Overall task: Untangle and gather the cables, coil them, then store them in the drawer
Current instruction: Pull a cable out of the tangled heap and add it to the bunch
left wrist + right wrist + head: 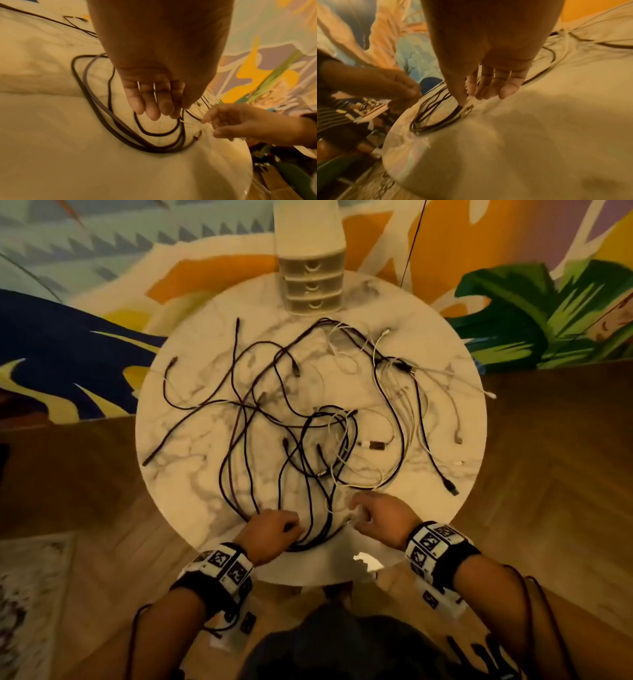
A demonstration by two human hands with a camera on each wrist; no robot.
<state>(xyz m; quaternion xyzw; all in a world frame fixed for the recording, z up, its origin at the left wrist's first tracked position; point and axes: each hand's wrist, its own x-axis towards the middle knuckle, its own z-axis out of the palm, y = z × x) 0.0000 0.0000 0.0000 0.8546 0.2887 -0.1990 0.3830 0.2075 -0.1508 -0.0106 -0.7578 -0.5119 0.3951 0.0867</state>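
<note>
Dark and white cables (294, 412), too tangled to count singly, sprawled in one heap over the round marble-patterned table (191, 474) ahead of both hands. Mostly black or dark brown cords in long loose loops; thinner white ones threaded through them, thickest ahead of the right hand. Several plug ends lying free around the heap's edge. One small three-drawer plastic unit (311, 282), all three drawers closed, at the far rim of the table, well beyond the hands. Two hands, each wrist in a band with black-and-white markers. Left hand (274, 529) at the near edge, fingers (150, 102) fairly straight and pointing down over a bundle of dark loops (130, 135) (touching them or not, hard to say through the blur). Right hand (376, 517) just beside it, thumb and fingertips drawn together on thin white strands (205, 121), a metal connector (467, 110) right below the thumb. Patterned rug and wood floor around the table.
</note>
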